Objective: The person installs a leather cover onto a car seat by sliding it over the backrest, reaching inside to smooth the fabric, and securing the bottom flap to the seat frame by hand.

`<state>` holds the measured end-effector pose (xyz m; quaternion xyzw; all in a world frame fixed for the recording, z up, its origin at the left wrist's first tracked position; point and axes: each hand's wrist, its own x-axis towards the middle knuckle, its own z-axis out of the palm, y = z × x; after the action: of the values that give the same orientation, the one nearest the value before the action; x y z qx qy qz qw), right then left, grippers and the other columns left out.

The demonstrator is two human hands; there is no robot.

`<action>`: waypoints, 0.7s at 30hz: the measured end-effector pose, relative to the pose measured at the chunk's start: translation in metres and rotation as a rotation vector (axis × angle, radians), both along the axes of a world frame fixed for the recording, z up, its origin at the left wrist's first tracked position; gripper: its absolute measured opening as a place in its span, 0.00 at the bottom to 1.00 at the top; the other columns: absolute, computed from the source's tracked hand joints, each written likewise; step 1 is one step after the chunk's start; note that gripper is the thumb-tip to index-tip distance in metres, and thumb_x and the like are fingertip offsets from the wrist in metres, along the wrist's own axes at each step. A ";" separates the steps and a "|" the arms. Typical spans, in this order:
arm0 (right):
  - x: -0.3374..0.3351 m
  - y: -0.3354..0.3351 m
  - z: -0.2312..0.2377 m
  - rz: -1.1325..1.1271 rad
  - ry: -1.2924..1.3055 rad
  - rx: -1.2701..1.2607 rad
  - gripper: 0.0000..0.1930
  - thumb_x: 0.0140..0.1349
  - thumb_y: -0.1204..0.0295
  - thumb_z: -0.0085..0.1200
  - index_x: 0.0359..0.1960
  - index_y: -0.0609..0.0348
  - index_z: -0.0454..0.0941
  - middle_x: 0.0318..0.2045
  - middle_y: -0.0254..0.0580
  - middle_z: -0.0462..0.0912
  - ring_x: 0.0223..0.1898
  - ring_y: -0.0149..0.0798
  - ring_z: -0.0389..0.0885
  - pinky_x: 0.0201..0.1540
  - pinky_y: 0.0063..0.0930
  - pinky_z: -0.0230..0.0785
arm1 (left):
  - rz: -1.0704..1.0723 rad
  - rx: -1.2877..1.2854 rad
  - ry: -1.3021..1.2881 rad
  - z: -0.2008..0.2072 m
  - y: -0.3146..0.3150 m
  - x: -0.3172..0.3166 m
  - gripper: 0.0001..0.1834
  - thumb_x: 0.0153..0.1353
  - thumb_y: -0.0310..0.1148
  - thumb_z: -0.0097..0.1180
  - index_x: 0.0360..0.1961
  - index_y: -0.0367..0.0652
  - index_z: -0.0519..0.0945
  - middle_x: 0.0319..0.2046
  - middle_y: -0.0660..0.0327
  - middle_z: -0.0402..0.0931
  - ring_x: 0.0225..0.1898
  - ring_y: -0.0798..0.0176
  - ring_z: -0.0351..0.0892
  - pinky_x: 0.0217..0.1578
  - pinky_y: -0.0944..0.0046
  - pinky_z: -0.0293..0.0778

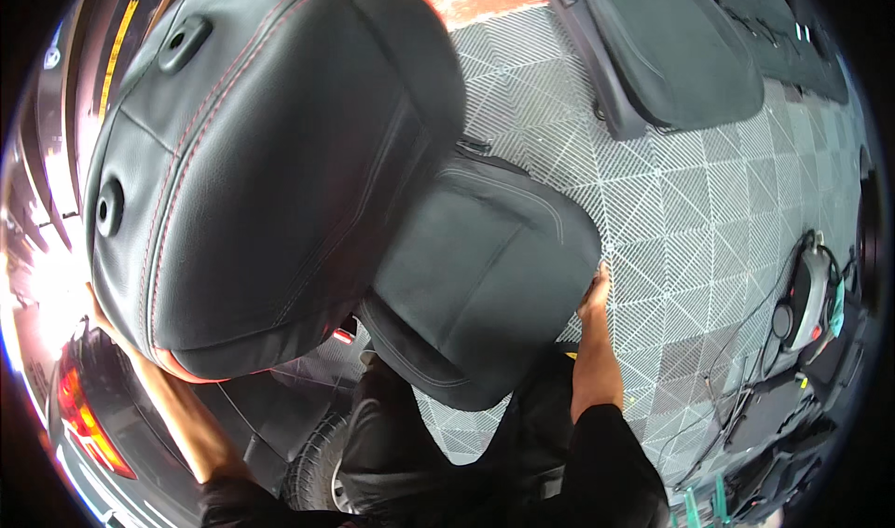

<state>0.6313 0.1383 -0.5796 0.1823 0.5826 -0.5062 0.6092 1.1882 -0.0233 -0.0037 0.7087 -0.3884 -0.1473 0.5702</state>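
Observation:
A black leather car seat with red stitching and orange-red trim fills the left and middle of the view. Its backrest rises close to the camera, with two headrest holes along the top edge. The seat cushion lies lower, above my legs. My left hand grips the backrest's outer edge at the left, its fingers mostly hidden behind it. Around the cushion's right edge curls my right hand, fingers partly tucked out of sight underneath. Both hands hold the same seat, one at each end.
Grey patterned tiles cover the floor. Another dark seat lies at the far right. A grey handheld machine with cables rests at the right. A dark car with a lit taillight stands close on my left.

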 end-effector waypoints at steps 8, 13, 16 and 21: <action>0.040 0.066 0.007 0.062 0.096 0.127 0.39 0.66 0.36 0.41 0.65 0.57 0.71 0.61 0.51 0.74 0.60 0.48 0.73 0.65 0.42 0.64 | -0.107 0.004 -0.060 -0.014 0.033 0.031 0.26 0.72 0.46 0.41 0.59 0.37 0.74 0.52 0.52 0.77 0.50 0.59 0.79 0.54 0.56 0.74; 0.065 0.064 0.044 -0.064 -0.303 0.045 0.45 0.62 0.29 0.37 0.69 0.50 0.66 0.68 0.44 0.68 0.66 0.50 0.66 0.68 0.48 0.57 | -0.181 -0.009 -0.017 -0.019 0.030 0.050 0.27 0.71 0.48 0.42 0.59 0.37 0.74 0.51 0.53 0.77 0.49 0.58 0.79 0.53 0.56 0.75; 0.080 0.060 0.032 -0.133 -0.225 -0.063 0.46 0.60 0.27 0.38 0.70 0.48 0.65 0.68 0.42 0.67 0.66 0.50 0.66 0.69 0.49 0.57 | -0.239 -0.009 -0.014 -0.024 0.021 0.043 0.28 0.70 0.49 0.43 0.59 0.36 0.74 0.50 0.53 0.77 0.48 0.58 0.79 0.53 0.56 0.75; 0.085 0.034 0.047 -0.248 0.073 -0.166 0.38 0.67 0.36 0.39 0.65 0.54 0.70 0.62 0.43 0.74 0.60 0.46 0.73 0.65 0.39 0.64 | -0.311 -0.009 0.043 -0.028 0.022 0.051 0.29 0.69 0.51 0.44 0.59 0.36 0.74 0.49 0.53 0.78 0.47 0.57 0.80 0.51 0.57 0.76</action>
<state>0.7163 0.1723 -0.5330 0.1832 0.5334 -0.6303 0.5335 1.2395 -0.0011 -0.0317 0.6340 -0.4822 -0.2471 0.5518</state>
